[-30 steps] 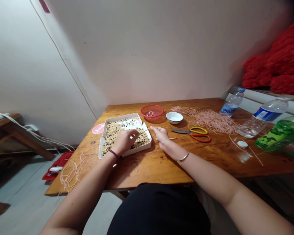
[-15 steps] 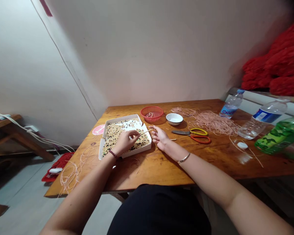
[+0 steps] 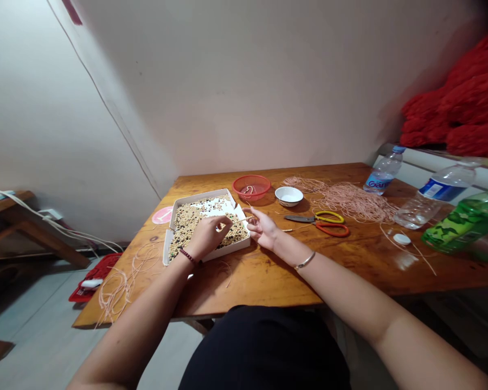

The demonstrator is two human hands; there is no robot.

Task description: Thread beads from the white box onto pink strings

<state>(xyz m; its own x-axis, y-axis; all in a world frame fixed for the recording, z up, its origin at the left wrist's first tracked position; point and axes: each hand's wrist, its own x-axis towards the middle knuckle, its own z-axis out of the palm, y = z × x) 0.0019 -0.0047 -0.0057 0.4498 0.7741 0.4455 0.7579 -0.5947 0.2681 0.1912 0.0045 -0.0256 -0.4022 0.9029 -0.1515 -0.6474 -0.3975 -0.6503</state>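
A shallow white box (image 3: 232,249) holds many small beads (image 3: 187,219), mostly cream with black and a few green ones. Over its right part, my left hand (image 3: 206,235) is closed in a pinch on a short beaded cord (image 3: 239,220). The cord stretches across to my right hand (image 3: 263,228), whose thumb and forefinger close on its other end beside the box. The right hand's other fingers are loosely curled. Just right of that wrist, a short row of cream beads (image 3: 287,231) lies on the table.
Scissors (image 3: 315,219) lie right of my hands, near a white bowl (image 3: 288,196) and a red basket (image 3: 252,188). Pink cord (image 3: 350,200) is heaped behind. Bottles (image 3: 435,195) stand or lean at the right. Loose cord (image 3: 116,290) hangs near the left edge.
My right hand's fingers have curled in more around the cord's end, and a thin end now sticks up above them. The left hand stays almost in place.
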